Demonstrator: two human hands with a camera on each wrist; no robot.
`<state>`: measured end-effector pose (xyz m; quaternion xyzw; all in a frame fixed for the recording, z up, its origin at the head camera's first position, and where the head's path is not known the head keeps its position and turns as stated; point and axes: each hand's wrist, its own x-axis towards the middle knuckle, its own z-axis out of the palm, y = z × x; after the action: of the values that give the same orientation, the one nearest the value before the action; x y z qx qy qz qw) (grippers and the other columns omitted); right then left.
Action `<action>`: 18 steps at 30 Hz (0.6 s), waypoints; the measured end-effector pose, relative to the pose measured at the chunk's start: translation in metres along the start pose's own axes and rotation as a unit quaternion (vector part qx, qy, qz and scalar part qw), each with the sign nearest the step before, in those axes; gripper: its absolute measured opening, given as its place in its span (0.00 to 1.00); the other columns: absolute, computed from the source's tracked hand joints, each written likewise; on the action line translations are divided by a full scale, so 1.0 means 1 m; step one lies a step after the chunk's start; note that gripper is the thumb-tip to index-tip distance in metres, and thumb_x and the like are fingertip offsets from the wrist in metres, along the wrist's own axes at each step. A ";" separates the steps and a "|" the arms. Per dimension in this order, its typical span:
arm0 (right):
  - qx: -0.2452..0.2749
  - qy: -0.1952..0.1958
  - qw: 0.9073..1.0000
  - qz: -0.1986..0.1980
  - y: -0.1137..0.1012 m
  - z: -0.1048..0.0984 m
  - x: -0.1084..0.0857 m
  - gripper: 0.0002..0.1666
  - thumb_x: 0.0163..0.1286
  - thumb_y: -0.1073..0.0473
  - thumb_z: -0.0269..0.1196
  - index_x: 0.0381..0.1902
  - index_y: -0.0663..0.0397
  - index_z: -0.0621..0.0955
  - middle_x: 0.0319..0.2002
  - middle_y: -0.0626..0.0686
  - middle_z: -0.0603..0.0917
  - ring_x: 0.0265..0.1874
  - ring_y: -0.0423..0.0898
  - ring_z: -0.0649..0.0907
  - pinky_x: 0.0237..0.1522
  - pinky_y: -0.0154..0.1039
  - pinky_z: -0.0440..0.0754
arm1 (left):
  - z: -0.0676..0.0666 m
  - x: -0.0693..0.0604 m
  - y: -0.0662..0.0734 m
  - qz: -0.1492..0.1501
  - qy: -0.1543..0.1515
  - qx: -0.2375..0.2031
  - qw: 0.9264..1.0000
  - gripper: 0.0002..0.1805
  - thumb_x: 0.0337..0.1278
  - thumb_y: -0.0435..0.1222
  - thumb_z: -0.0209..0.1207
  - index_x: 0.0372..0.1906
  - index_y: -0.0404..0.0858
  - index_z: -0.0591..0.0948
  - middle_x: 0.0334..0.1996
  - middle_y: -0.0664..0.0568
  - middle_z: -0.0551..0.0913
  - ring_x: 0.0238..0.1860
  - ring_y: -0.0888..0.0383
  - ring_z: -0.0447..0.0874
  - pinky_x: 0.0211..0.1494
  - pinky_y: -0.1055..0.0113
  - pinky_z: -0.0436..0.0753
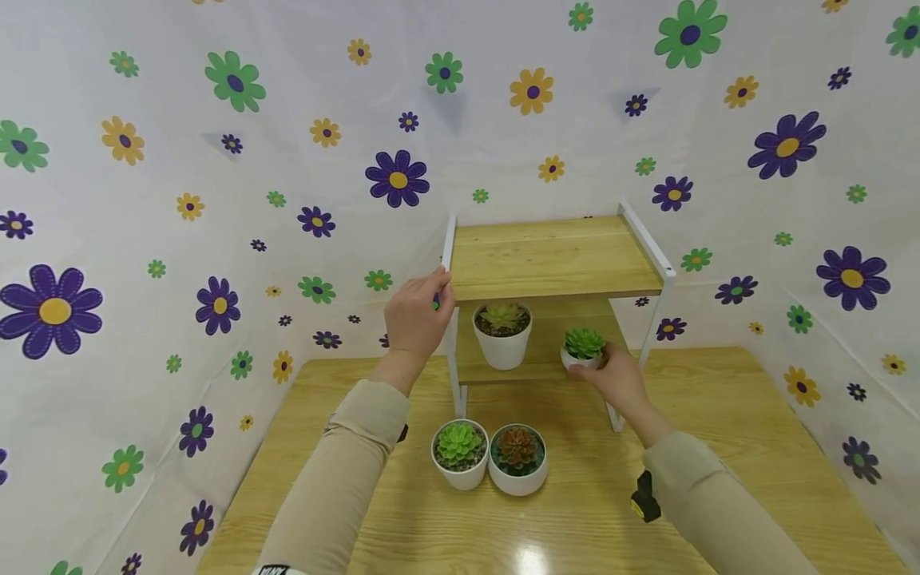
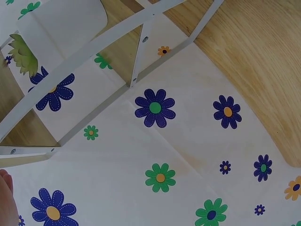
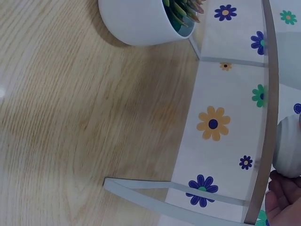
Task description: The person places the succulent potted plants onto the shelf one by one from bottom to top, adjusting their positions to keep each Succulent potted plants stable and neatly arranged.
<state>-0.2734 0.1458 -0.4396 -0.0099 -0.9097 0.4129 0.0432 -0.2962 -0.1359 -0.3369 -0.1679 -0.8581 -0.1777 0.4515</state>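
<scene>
As the left hand (image 1: 419, 315) pinches the rack's (image 1: 553, 257) corner, probably for steadiness, the right hand (image 1: 620, 375) grips the small succulent (image 1: 584, 343) by its pot at the lower shelf (image 1: 545, 361).

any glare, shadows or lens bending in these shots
Head view: a bright glare spot on the tabletop, near the bottom edge; right wrist view: a soft shadow beside the white pot, and the shelf edge looks bowed; left wrist view: the white rail curves too, likely lens distortion.
</scene>
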 end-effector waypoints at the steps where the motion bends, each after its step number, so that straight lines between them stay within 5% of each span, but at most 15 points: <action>1: -0.002 0.001 1.000 -0.001 -0.001 0.001 0.000 0.40 0.59 0.47 0.65 0.58 0.74 0.69 0.53 0.71 0.76 0.50 0.63 0.78 0.51 0.55 0.78 | 0.000 0.000 0.000 0.000 0.002 0.000 1.000 0.11 0.56 0.34 0.55 0.42 0.39 0.85 0.45 0.51 0.86 0.40 0.53 0.86 0.38 0.62 0.85; 18: -0.014 0.016 1.000 -0.002 -0.006 0.007 0.015 0.38 0.61 0.48 0.64 0.56 0.75 0.70 0.54 0.72 0.76 0.54 0.66 0.76 0.56 0.58 0.75 | 0.000 0.003 0.001 0.003 0.009 0.013 1.000 0.11 0.55 0.34 0.56 0.40 0.39 0.86 0.42 0.51 0.87 0.36 0.53 0.86 0.33 0.62 0.85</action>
<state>-0.2891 0.1375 -0.4386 -0.0154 -0.9146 0.3998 0.0583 -0.2970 -0.1343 -0.3346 -0.1633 -0.8558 -0.1662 0.4618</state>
